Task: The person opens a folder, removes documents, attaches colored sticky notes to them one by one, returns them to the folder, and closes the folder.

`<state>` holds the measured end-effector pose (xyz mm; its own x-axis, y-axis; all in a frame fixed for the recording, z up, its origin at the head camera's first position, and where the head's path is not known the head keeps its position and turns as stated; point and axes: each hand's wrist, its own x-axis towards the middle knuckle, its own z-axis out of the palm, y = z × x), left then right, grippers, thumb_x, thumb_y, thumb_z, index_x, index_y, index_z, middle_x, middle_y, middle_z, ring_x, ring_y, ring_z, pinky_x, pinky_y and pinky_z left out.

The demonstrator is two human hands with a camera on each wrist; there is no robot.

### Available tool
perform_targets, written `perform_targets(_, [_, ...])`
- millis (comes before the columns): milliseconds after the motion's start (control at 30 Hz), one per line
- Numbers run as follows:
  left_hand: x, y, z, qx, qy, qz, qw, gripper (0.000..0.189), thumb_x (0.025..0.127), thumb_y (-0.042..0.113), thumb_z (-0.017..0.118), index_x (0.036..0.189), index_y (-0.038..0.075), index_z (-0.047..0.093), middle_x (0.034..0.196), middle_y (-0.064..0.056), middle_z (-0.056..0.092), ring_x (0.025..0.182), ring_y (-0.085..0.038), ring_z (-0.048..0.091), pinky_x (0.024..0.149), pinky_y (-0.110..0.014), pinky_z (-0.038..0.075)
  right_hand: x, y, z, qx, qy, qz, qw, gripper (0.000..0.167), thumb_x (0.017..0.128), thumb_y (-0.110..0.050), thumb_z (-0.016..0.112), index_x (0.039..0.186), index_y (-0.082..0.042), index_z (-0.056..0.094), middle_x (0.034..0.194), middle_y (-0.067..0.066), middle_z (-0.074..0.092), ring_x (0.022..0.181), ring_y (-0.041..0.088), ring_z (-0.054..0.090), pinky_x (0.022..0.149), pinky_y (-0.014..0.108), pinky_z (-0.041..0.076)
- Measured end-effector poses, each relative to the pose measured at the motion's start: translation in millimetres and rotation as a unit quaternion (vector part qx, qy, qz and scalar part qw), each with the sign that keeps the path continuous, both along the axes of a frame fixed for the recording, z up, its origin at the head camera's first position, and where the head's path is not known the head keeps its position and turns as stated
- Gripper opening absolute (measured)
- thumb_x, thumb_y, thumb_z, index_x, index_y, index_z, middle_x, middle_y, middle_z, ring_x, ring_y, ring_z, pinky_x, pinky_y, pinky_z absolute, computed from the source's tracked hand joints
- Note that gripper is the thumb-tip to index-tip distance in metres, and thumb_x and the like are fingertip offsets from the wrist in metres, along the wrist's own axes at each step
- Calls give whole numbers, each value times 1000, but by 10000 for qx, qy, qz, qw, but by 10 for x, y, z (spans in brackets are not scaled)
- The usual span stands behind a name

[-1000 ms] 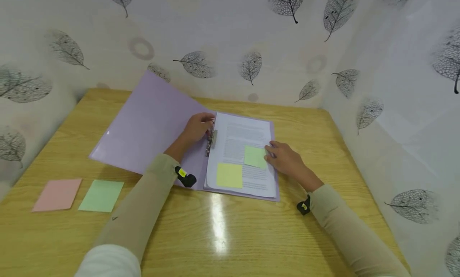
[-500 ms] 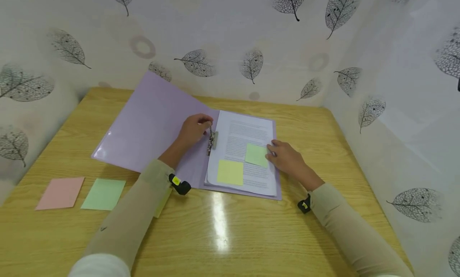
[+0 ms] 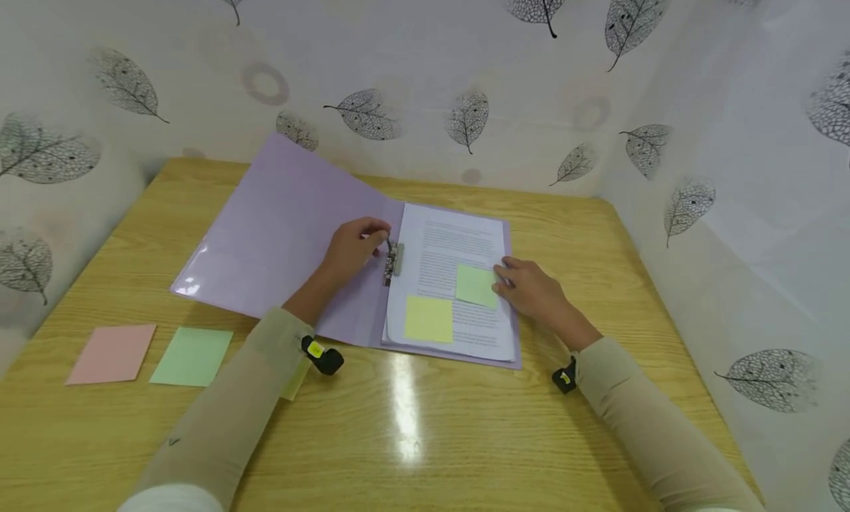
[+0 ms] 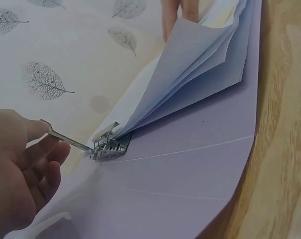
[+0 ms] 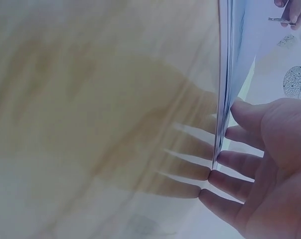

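A purple lever clip file (image 3: 292,224) lies open, its cover tilted up on the left. My left hand (image 3: 348,254) pinches the metal lever (image 4: 73,141) between thumb and fingers. That lever sticks out from the clip mechanism (image 4: 110,144) at the file's spine. Printed sheets (image 3: 451,239) lie in the right half; the left wrist view shows their lower corners fanned apart. On the top sheet are a yellow sticky note (image 3: 428,320) and a green sticky note (image 3: 475,285). My right hand (image 3: 531,291) touches the sheets' right edge, with its fingers spread along it.
A pink square note (image 3: 111,355) and a green square note (image 3: 191,357) lie on the wooden table (image 3: 478,438) at the left. Another yellow note (image 3: 294,381) is partly covered by my left forearm. Leaf-patterned walls stand behind and to the right.
My left hand has drawn slightly left and towards me, swinging the lever away from the sheets. The yellow note under the forearm has come into sight. My right hand stays at the paper edge.
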<state>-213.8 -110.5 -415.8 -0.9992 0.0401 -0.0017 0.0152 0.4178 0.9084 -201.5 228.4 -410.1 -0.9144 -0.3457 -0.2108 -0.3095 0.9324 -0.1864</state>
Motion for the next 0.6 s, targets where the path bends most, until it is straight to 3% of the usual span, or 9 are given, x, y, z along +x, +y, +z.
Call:
perform_targets(367, [174,-49,-29,-178,-173,-197,9995,29,103,24,59,127,11,68,125,-8,69,89,-23,68,78,-34,52,-1,6,-9,1,-5,-70,10000,53,104,-31,56,150,-9,46,161,20,34,147,43,32,114,63,33])
perform_targets(600, [257,-53,-34,-108,-348,-157,9992,37,102,38,60,126,12,70,115,-6,71,91,-22,67,80,-35,50,5,11,-14,65,47,7,10000,52,104,-30,56,150,-8,46,160,21,34,146,44,33,114,63,34])
